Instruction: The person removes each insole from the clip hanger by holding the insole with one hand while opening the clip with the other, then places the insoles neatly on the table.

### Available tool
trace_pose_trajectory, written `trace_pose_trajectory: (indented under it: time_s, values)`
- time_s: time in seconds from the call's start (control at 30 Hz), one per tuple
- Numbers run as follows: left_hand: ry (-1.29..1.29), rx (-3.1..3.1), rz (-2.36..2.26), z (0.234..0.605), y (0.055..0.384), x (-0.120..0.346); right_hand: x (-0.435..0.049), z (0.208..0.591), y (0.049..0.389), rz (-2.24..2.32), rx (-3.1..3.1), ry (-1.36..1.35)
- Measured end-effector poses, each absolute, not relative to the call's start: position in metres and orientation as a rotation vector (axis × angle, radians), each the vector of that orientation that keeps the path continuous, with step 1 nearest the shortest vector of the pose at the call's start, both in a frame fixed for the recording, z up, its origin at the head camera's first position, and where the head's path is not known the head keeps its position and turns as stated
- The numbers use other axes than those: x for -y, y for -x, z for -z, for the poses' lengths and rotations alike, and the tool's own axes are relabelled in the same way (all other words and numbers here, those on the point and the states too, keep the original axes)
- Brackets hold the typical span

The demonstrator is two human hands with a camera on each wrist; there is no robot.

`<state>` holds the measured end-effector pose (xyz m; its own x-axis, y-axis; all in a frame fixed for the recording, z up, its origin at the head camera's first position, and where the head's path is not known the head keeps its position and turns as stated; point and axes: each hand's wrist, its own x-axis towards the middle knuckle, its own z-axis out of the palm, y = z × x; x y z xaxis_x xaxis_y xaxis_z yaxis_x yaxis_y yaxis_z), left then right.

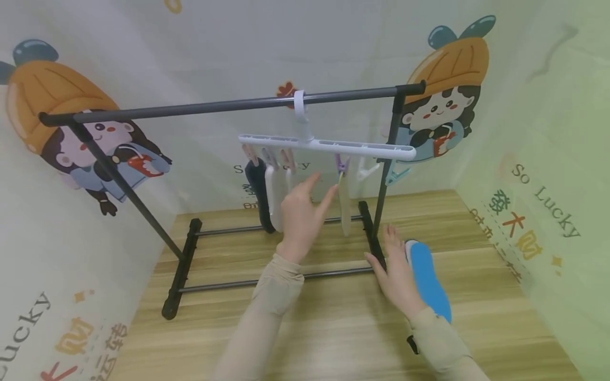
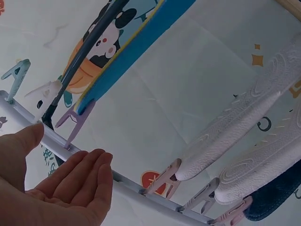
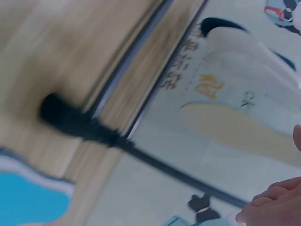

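Observation:
My left hand, fingers and thumb spread, holds nothing below the white clip hanger. Its thumb is close to an insole, cream on one face and blue on the other, hanging from a purple clip. Left of the hand hang white insoles and a dark blue insole, on pink and grey clips. A white clip and a teal clip hang with nothing in them. My right hand, fingers extended, is beside a blue insole on the table, a white edge showing along it.
The hanger hooks over the top bar of a dark metal rack. Black feet and low crossbars support the rack on the wood-grain table. Printed cloth covers the back and sides.

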<state>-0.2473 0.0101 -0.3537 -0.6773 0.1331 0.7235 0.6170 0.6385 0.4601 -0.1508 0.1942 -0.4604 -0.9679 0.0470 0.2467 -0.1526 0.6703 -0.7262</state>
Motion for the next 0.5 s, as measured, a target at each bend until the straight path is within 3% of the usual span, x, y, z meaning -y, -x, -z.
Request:
trace_pose_trajectory:
  time_s: [0.5]
  values:
    - [0.564,2.342,0.984,0.344,0.265,-0.020,-0.150,0.431,0.179,-1.265,2.536,-0.162]
